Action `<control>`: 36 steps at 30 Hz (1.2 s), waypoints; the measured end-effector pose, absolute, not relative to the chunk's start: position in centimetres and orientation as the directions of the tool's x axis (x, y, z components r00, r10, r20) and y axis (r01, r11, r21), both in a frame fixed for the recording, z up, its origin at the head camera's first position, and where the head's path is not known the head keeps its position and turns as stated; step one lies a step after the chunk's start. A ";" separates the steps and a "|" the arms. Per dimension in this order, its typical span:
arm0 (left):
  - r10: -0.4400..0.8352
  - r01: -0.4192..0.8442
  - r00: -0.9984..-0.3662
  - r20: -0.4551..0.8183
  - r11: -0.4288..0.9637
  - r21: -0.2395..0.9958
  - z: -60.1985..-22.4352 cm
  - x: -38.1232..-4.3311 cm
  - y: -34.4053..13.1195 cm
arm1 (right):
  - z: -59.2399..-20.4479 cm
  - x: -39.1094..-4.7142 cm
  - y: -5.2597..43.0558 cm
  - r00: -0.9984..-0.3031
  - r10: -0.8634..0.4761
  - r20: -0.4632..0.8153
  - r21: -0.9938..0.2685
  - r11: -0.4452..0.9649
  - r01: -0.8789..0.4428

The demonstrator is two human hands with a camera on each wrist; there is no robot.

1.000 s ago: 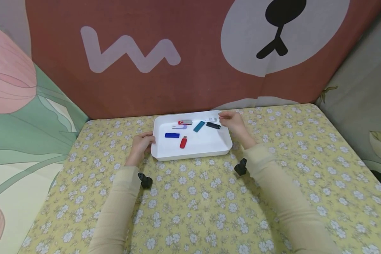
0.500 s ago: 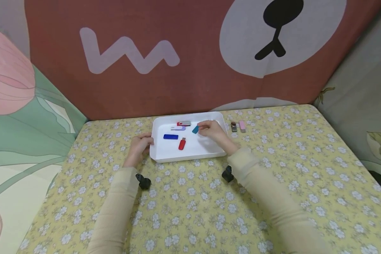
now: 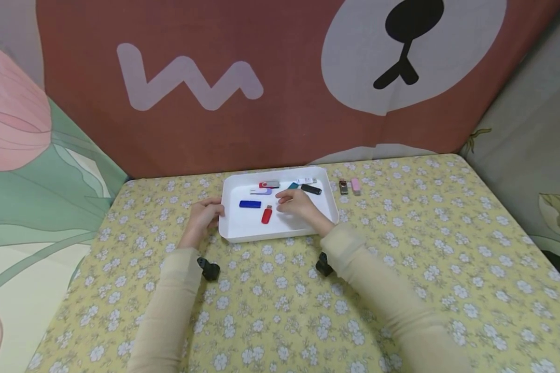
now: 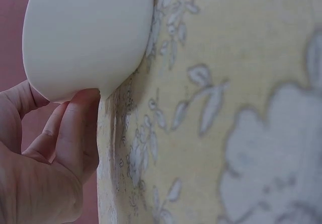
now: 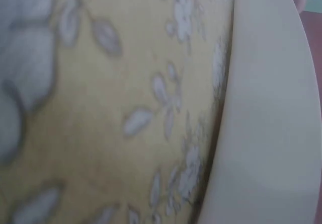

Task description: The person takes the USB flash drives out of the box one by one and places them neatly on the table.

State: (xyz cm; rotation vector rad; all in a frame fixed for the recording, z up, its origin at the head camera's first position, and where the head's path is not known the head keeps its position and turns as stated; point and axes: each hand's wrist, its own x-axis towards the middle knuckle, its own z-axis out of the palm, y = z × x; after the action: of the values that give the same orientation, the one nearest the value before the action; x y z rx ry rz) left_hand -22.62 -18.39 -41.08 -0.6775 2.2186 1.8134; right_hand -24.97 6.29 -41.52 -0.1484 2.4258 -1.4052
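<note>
We see the left hand [image 3: 203, 220] pinching the left end of the tray [image 3: 231, 223]; the left wrist view shows its bent fingers, partly hidden from the head view. The tray's long axis runs left to right on the cloth [image 3: 266, 295]. Inside, the blue stick [image 3: 250, 204] lies likewise; the purple stick [image 3: 261, 191] points its plug left, the red stick [image 3: 266, 215] away from us. Over the tray, the right hand [image 3: 301, 206] has bent fingers; we cannot tell whether they hold anything, and the right wrist view shows mainly tray wall and cloth. Beyond it, the white stick [image 3: 305, 181] points right and the black stick [image 3: 311, 189] slants. Rightmost, the brown stick [image 3: 343, 187] and pink stick [image 3: 355, 187] lie side by side, pointing fore and aft.
</note>
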 end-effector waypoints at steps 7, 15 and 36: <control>-0.244 -0.475 -0.868 -0.433 0.151 0.867 -41.0 -22.7 -18.3 | -41.6 -24.4 5.6 -0.935 -0.255 -0.247 -0.860 0.503 0.090; -0.236 -0.480 -0.868 -0.438 0.171 0.860 -41.0 -22.5 -18.5 | -42.3 -24.6 5.0 -0.935 -0.251 -0.251 -0.857 0.506 0.094; -0.206 -0.485 -0.871 -0.447 0.204 0.851 -40.9 -22.4 -18.6 | -42.7 -23.9 3.9 -0.939 -0.272 -0.212 -0.805 0.593 0.010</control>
State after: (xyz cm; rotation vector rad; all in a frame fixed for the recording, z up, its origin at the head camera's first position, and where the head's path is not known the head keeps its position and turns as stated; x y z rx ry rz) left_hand -22.36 -18.63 -40.86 -0.6590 2.2432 1.7242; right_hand -23.91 3.94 -42.65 -0.2129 2.5118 -1.2725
